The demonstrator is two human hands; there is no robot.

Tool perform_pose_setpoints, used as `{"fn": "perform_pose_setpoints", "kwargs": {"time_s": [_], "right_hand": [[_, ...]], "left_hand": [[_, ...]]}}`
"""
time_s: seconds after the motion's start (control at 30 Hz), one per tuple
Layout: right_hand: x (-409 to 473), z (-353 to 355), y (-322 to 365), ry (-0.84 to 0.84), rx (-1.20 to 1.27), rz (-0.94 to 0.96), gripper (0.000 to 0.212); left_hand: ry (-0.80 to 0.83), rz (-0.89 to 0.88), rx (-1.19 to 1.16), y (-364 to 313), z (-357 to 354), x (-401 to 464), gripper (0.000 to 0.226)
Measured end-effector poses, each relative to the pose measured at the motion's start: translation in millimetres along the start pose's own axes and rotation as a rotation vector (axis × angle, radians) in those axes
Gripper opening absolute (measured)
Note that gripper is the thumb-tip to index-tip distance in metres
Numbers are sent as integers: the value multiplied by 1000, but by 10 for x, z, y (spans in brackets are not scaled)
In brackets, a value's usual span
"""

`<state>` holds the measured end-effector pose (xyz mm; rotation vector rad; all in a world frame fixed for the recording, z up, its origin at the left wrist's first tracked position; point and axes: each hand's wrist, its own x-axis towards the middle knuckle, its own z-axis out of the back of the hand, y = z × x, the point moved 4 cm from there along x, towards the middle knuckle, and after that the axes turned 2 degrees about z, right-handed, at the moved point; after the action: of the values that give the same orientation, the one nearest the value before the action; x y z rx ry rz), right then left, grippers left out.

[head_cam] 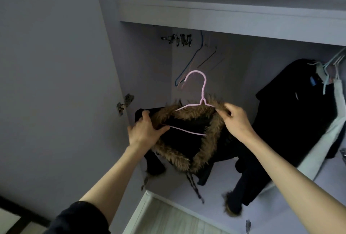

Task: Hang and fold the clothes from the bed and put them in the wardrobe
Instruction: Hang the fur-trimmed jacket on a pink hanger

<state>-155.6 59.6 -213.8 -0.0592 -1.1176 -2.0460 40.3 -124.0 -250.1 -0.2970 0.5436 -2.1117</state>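
Holding a black coat [187, 140] with a brown fur trim [211, 131] in front of an open wardrobe [224, 12], a person works the garment onto a pink hanger [203, 95]. The left hand [145, 131] grips the coat's shoulder together with the left end of the hanger's lower bar, fingers curled over the dark cloth. The right hand [235, 119] pinches the fur trim at the hanger's right shoulder, thumb and fingertips closed on the tuft. The hanger's hook stands upright above the coat, free of the rail. The coat's sleeves and cords hang below the hanger toward the wardrobe floor, and a fur cuff [231, 205] dangles lower right of it.

Behind and above the hanger, a cluster of bare wire hangers [196, 59] hangs inside the wardrobe, with a bunch of metal clips [179, 39] up and to the left of it under the shelf. To the right of the hanger, a dark garment [292, 102] hangs already in place, and beyond it pale clothing [337, 102] on light hangers. A metal hinge [125, 103] sits on the wardrobe side panel to the left of the hanger.
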Motion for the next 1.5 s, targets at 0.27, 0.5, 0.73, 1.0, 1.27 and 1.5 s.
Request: {"fn": "perform_pose_setpoints", "kwargs": {"time_s": [0.27,0.5,0.73,1.0,1.27,1.5], "right_hand": [[-111,281,-17,9,-426,211,13],[-76,287,1,-14,-245,171,18],[-14,385,-43,-58,-16,92,10],[-3,333,30,74,149,48,16],[99,730,-288,137,-42,9,30],[-220,514,-742,317,30,-227,18]], "left_hand": [[-249,-92,-129,-403,429,141,40],[56,-252,44,-649,75,75,30],[-78,-456,352,-490,161,94,41],[-365,-612,345,-726,314,-64,37],[-491,-426,183,-545,536,3,45],[-487,-351,179,-373,591,9,45]]}}
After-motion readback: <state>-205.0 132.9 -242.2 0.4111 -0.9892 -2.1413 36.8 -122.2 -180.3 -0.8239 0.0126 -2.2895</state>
